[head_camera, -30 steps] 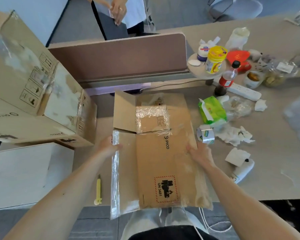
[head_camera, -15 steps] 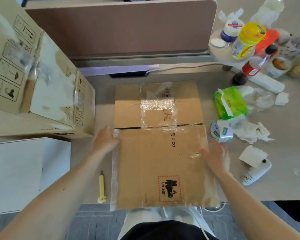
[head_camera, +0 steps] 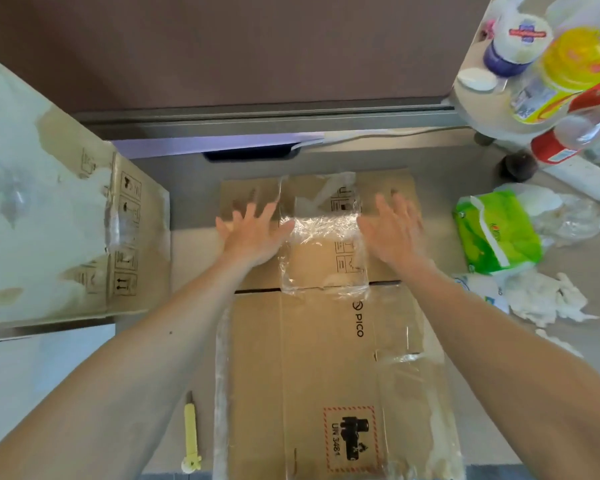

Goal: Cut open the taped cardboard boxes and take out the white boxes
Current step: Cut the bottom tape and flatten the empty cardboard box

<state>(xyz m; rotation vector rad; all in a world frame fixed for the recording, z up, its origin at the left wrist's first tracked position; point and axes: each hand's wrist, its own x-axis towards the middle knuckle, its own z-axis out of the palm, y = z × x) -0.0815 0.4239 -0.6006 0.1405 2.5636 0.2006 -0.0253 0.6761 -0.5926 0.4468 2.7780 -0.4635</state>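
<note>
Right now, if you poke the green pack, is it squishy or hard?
Probably squishy: the green pack looks soft and wrinkled. Likely light too, as it seems to hold tissues. It lies flat, so it shouldn't roll.

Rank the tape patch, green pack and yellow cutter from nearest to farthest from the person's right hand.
1. Tape patch, just left of the right hand.
2. Green pack, off to its right.
3. Yellow cutter, far off at lower left, closest to the person.
</note>
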